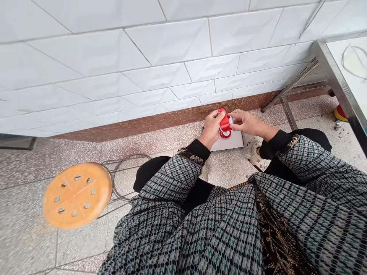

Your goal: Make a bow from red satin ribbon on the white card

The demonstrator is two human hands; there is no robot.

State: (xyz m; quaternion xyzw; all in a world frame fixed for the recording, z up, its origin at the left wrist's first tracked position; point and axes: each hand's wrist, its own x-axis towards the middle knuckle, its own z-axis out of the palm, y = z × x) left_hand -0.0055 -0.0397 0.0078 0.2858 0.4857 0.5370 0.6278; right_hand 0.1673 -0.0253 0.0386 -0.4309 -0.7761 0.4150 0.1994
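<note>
Head view: left hand and right hand are clamping a glossy curved red strip over a white box.

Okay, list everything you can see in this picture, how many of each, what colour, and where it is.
red strip: one, red, held between both hands
flat box: one, white, on the floor under the hands
stool: one, orange round seat on a wire frame, floor at left
table: one, steel rim with white top, right edge
small object: one, red and yellow, floor under the table
wall tiles: many, white, above a brown skirting
shoe: one clear, whitish, beside the box
left hand: gripping the strip
right hand: gripping the strip
</note>
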